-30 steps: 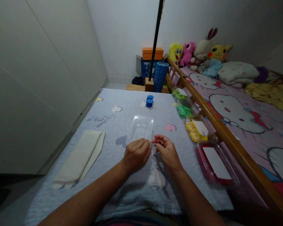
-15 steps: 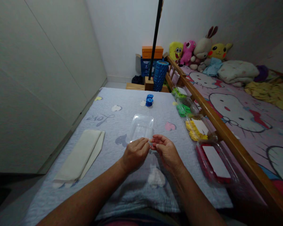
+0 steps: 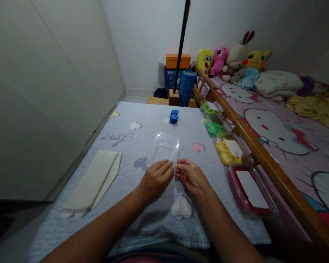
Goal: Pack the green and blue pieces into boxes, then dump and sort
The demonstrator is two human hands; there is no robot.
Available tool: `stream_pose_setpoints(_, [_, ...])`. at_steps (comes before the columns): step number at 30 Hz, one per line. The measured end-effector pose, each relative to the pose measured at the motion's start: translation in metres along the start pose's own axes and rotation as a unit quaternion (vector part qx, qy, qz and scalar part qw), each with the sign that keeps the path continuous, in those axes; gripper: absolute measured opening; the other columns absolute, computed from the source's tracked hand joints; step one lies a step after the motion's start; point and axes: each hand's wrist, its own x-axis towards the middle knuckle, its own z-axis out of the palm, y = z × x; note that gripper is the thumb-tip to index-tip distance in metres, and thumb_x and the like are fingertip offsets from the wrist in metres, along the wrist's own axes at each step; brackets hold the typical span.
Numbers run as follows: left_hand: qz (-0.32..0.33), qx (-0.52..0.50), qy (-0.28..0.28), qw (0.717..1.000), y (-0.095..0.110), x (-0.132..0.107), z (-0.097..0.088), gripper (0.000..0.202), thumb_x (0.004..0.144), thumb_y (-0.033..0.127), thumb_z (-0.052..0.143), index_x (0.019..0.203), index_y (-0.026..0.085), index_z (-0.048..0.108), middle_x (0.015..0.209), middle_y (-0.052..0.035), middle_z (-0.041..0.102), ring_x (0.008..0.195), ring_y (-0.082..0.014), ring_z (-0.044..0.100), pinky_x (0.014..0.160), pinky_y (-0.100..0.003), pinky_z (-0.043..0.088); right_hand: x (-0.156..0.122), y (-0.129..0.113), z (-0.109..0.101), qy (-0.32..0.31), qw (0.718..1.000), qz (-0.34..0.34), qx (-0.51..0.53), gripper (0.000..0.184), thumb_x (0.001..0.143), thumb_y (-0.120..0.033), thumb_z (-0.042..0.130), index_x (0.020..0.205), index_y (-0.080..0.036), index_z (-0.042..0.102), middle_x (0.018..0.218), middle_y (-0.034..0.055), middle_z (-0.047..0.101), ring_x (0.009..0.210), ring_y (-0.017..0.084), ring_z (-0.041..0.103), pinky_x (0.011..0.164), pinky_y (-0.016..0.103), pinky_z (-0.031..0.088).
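Observation:
My left hand (image 3: pixel 155 179) and my right hand (image 3: pixel 191 176) meet over a pale patterned sheet (image 3: pixel 142 204), fingertips pinched close together just below the near edge of a clear plastic tray (image 3: pixel 163 149). The fingers of both hands are curled, and what they pinch is too small or too transparent to name. The tray looks empty. A small stack of blue round pieces (image 3: pixel 173 117) stands farther back on the sheet.
Clear boxes line the right edge: light green pieces (image 3: pixel 208 108), green pieces (image 3: pixel 214 127), yellow pieces (image 3: pixel 229 150), red pieces (image 3: pixel 249 190). A folded cream cloth (image 3: pixel 94 180) lies left. A wooden bed rail (image 3: pixel 260 153), plush toys (image 3: pixel 230 58), a black pole (image 3: pixel 181 47).
Both hands have shifted slightly up toward the tray's near edge and closer together; the right hand's fingers have turned more palm-up. Nothing else has moved.

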Motion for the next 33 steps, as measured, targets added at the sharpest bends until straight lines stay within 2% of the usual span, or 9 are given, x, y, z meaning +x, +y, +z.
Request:
stream_pose_setpoints(3, [0.009,0.046,-0.008,0.999,-0.001,-0.001,-0.009,0.015,0.097,0.018,0.051,0.101,0.018,0.066,0.102,-0.0098,0.071,0.090,-0.0227,0.066,0.079,-0.039,0.057,0.001,0.007,-0.005,0.006,0.994,-0.071,-0.084,0.032,0.062,-0.025,0.077,0.086,-0.020,0.058,0.072,-0.0032,0.057,0.061,0.010,0.055,0.052,0.021,0.047])
stream_pose_setpoints(5, [0.018,0.052,-0.019,0.998,-0.003,-0.001,-0.013,0.017,0.098,0.017,0.048,0.099,0.018,0.065,0.094,-0.0085,0.070,0.082,-0.0204,0.065,0.073,-0.035,0.055,0.000,0.012,-0.010,0.021,0.963,-0.176,-0.202,0.032,0.065,-0.026,0.073,0.092,-0.021,0.057,0.084,-0.0006,0.059,0.068,0.013,0.057,0.055,0.024,0.048])
stream_pose_setpoints(7, [0.027,0.039,-0.033,0.998,-0.007,-0.002,-0.017,0.020,0.099,0.016,0.046,0.094,0.018,0.065,0.089,-0.0071,0.069,0.079,-0.0180,0.064,0.071,-0.031,0.054,-0.003,0.014,-0.013,0.020,0.886,-0.305,-0.348,0.033,0.069,-0.021,0.071,0.099,-0.021,0.058,0.097,0.0038,0.060,0.082,0.018,0.060,0.064,0.030,0.052])
stream_pose_setpoints(10, [0.032,0.030,-0.040,0.998,-0.012,-0.002,-0.020,0.023,0.100,0.016,0.043,0.092,0.018,0.064,0.088,-0.0062,0.068,0.078,-0.0165,0.064,0.071,-0.029,0.053,-0.008,0.011,-0.014,-0.022,0.715,-0.467,-0.520,0.030,0.076,-0.014,0.069,0.104,-0.021,0.061,0.109,0.0096,0.061,0.103,0.025,0.056,0.087,0.041,0.050])
stream_pose_setpoints(12, [0.039,0.028,-0.041,0.998,-0.013,-0.002,-0.021,0.024,0.100,0.016,0.042,0.092,0.018,0.065,0.087,-0.0064,0.068,0.078,-0.0164,0.064,0.070,-0.028,0.053,-0.010,0.008,-0.012,-0.049,0.613,-0.524,-0.589,0.018,0.083,-0.013,0.067,0.099,-0.020,0.062,0.106,0.0095,0.063,0.105,0.025,0.054,0.092,0.042,0.046])
stream_pose_setpoints(14, [0.046,0.025,-0.041,0.998,-0.014,-0.002,-0.021,0.025,0.100,0.016,0.041,0.093,0.018,0.065,0.088,-0.0069,0.069,0.077,-0.0164,0.064,0.069,-0.028,0.053,-0.008,0.005,-0.010,-0.066,0.545,-0.548,-0.632,0.006,0.090,-0.014,0.063,0.091,-0.020,0.063,0.097,0.0077,0.065,0.099,0.023,0.055,0.090,0.039,0.044])
stream_pose_setpoints(16, [0.051,0.021,-0.043,0.998,-0.015,-0.002,-0.020,0.026,0.100,0.016,0.041,0.094,0.018,0.066,0.088,-0.0072,0.069,0.077,-0.0163,0.063,0.069,-0.028,0.053,-0.005,0.002,-0.010,-0.080,0.504,-0.557,-0.655,0.011,0.095,-0.016,0.058,0.086,-0.020,0.064,0.091,0.0061,0.066,0.094,0.022,0.055,0.089,0.037,0.042])
stream_pose_setpoints(23, [0.040,-0.012,-0.064,0.997,-0.022,0.003,-0.020,0.023,0.100,0.022,0.050,0.084,0.018,0.066,0.075,-0.0024,0.068,0.070,-0.0148,0.062,0.063,-0.026,0.048,-0.003,-0.007,-0.012,-0.121,0.447,-0.574,-0.675,0.020,0.100,-0.020,0.052,0.085,-0.018,0.066,0.089,0.0067,0.067,0.088,0.021,0.055,0.085,0.035,0.041])
stream_pose_setpoints(33, [0.010,-0.058,-0.105,0.993,-0.030,0.009,-0.023,0.024,0.099,0.027,0.055,0.080,0.017,0.066,0.072,-0.0013,0.067,0.067,-0.0134,0.062,0.061,-0.024,0.046,-0.001,-0.005,-0.009,-0.112,0.467,-0.558,-0.676,0.021,0.100,-0.019,0.050,0.086,-0.019,0.065,0.088,0.0075,0.066,0.087,0.021,0.054,0.086,0.036,0.041])
